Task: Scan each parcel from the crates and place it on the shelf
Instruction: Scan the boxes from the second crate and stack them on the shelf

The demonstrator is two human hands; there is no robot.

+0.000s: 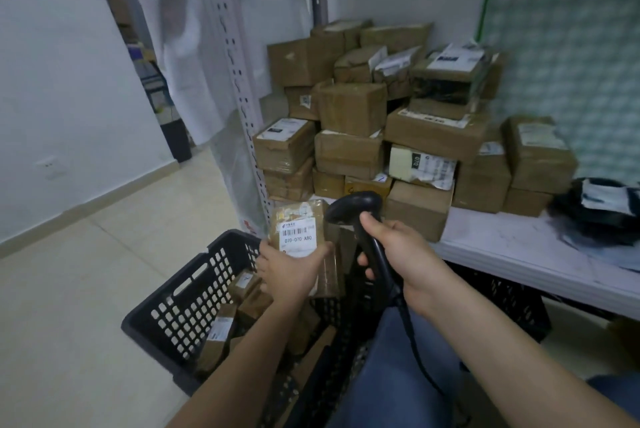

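Observation:
My left hand (287,270) grips a small brown parcel (301,223) from below, its white barcode label facing up. My right hand (394,247) holds a black handheld barcode scanner (353,209) by its grip, the head pointing left at the parcel's label. Both are above a black perforated crate (187,303) that holds several more brown parcels. A white shelf (519,247) to the right carries a tall pile of stacked cardboard parcels (381,122).
A white perforated shelf upright (239,88) stands just left of the pile. A dark bagged parcel (602,209) lies at the shelf's right end. Another black crate (512,296) sits under the shelf. Tiled floor (86,289) spreads to the left.

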